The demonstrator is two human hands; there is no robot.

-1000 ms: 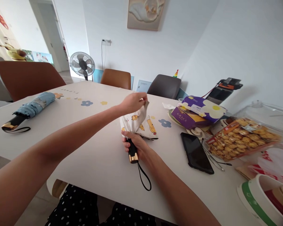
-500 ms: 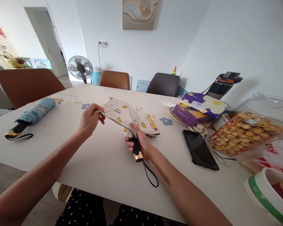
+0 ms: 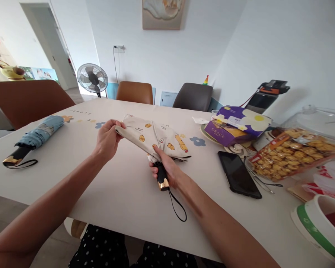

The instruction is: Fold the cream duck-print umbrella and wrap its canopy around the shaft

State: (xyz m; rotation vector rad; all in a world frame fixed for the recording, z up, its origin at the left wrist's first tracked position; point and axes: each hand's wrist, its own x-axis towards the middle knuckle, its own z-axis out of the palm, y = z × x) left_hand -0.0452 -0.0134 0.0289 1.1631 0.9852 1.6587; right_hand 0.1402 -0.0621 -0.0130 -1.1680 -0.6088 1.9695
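A cream folding umbrella (image 3: 145, 132) with yellow cartoon prints is spread loosely over the middle of the table, its canopy collapsed. My right hand (image 3: 167, 165) is closed around the top of its black handle, with the thumb pressing the fabric. The handle's gold end and black wrist strap stick out toward me. My left hand (image 3: 110, 138) pinches the canopy's edge on the left and holds that panel stretched out. A blue folded umbrella (image 3: 41, 132), with a black and gold handle, lies apart on the table's left side.
On the right are a black phone (image 3: 238, 175), cables, a purple box (image 3: 234, 126), a clear tub of snacks (image 3: 301, 149) and a white-green roll or container (image 3: 315, 223). A dark bottle (image 3: 268, 96) stands behind. Chairs (image 3: 134, 93) and a fan (image 3: 92, 78) are beyond the table (image 3: 114, 201).
My left hand has closed more fully on the canopy edge, and the panel is pulled flatter. My right hand keeps its hold on the handle. The whole view has shifted slightly.
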